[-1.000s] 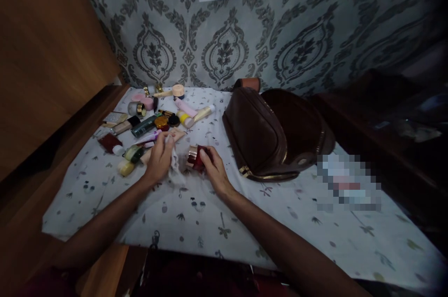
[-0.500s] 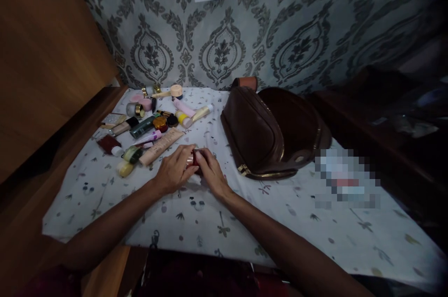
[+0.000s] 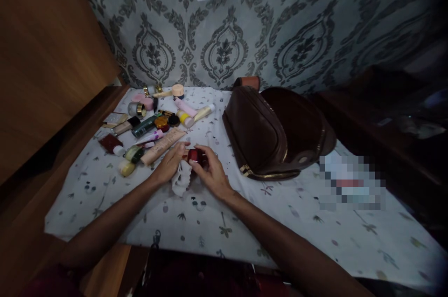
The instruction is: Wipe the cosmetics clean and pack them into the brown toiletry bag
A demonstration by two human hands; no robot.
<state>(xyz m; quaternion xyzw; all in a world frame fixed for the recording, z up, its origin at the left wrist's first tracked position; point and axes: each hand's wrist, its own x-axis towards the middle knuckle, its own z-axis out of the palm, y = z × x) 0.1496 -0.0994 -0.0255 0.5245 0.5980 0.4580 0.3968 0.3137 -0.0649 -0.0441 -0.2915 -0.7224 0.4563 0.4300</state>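
Note:
Between my hands, low over the patterned tablecloth, is a small dark red glossy container [image 3: 194,156], whose exact kind I cannot make out. My right hand [image 3: 213,175] is closed round its right side, thumb in front. My left hand [image 3: 170,162] is closed at its left end, with a white scalloped-edged cloth [image 3: 181,179] hanging from its fingers. A beige squeeze tube [image 3: 163,146] lies just beyond my left hand. Beside it are a small green-labelled jar [image 3: 134,153] and a yellow bottle [image 3: 126,168].
Several cosmetics lie at the back left, among them a dark green bottle [image 3: 144,126], an amber jar [image 3: 161,123] and a red bottle [image 3: 111,144]. An unzipped brown leather bag [image 3: 254,134] stands right of my hands. A blurred-out item [image 3: 352,183] lies farther right.
My hands have turned and parted slightly, so more of the red container shows. The white cloth now hangs in plain view below my left hand. The view has shifted slightly.

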